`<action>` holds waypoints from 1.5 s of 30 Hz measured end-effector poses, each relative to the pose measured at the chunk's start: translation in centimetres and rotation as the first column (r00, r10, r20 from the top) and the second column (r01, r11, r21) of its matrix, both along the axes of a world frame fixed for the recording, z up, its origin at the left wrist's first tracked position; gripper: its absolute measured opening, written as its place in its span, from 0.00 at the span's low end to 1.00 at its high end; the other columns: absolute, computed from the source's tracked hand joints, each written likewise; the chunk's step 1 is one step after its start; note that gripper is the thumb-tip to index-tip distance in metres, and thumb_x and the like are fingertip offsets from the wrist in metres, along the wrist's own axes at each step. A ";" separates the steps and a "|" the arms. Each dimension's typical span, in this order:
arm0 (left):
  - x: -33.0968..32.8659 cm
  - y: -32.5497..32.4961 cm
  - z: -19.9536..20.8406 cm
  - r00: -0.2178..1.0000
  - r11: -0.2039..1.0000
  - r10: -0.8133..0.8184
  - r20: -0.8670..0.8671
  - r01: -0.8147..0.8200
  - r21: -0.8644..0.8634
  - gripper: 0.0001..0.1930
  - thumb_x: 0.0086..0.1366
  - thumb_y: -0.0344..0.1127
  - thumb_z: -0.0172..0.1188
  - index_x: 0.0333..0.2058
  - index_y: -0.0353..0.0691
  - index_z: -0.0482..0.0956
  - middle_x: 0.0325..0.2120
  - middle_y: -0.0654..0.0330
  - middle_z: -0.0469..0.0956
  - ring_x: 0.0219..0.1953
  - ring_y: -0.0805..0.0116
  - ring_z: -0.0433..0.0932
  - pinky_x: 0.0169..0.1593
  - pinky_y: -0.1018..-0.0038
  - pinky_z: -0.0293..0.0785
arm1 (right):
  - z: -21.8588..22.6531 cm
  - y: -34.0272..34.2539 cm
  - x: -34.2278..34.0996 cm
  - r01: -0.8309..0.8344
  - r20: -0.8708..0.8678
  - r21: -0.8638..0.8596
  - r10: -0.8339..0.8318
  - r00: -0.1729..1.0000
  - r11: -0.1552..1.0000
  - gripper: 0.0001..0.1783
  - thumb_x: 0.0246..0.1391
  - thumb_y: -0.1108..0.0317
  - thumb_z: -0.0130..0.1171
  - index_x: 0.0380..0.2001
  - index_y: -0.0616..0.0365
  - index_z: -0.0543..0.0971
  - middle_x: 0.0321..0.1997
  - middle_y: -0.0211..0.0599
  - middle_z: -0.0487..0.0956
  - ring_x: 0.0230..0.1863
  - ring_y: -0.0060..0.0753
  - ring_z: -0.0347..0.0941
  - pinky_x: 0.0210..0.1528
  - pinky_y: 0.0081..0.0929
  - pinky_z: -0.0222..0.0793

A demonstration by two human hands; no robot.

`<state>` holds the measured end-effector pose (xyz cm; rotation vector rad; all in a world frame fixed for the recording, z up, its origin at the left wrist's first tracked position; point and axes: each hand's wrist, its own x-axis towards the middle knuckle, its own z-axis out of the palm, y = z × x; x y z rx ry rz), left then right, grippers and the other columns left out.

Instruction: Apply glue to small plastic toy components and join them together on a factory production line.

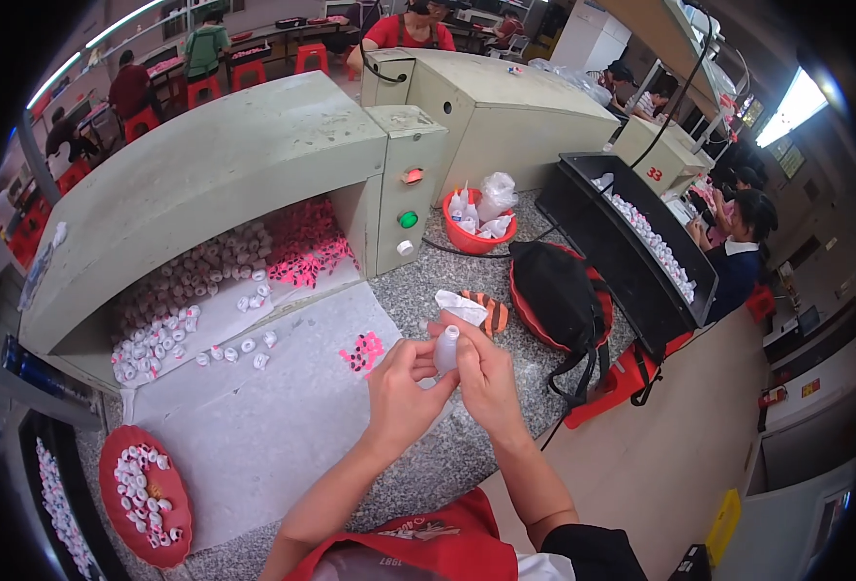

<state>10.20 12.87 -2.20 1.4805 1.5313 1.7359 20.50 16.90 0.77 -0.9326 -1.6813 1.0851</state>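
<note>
Bottle [445, 356], small & translucent white, sits btwn both hands, neck up, mouth apparently uncapped, held above the tabletop [418, 278]. L hand [401, 385] pinched on it w/ thumb & fingers; R hand [487, 383] likewise clamped from the other side. Handling: light, even pinch on the body prob. best, b/c the thin-looking wall might dent; neck best left clear of fingertips & as upright as poss. White cloth-like piece [462, 308] just beyond the hands, next to orange striped thing [494, 314]. Tabletop: grey speckled stone; white sheet [273, 426] at L carries pink pile [360, 351]. Red basket [483, 249] w/ bottles [461, 208] farther back, near pale machine [244, 145]. Room: co-worker [128, 89] on red stool [140, 122] at back L, fluoresc. light [792, 108] upper R.
</note>
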 end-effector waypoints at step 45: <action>-1.1 0.9 0.4 0.910 0.960 -0.214 0.356 0.264 -0.097 0.13 0.59 0.20 0.56 0.44 0.27 0.75 0.37 0.60 0.77 0.40 0.76 0.76 0.46 0.82 0.72 | -10.4 9.3 4.0 0.379 0.604 0.251 -0.450 0.658 0.891 0.31 0.56 0.52 0.54 0.55 0.65 0.67 0.52 0.47 0.74 0.57 0.44 0.67 0.53 0.40 0.62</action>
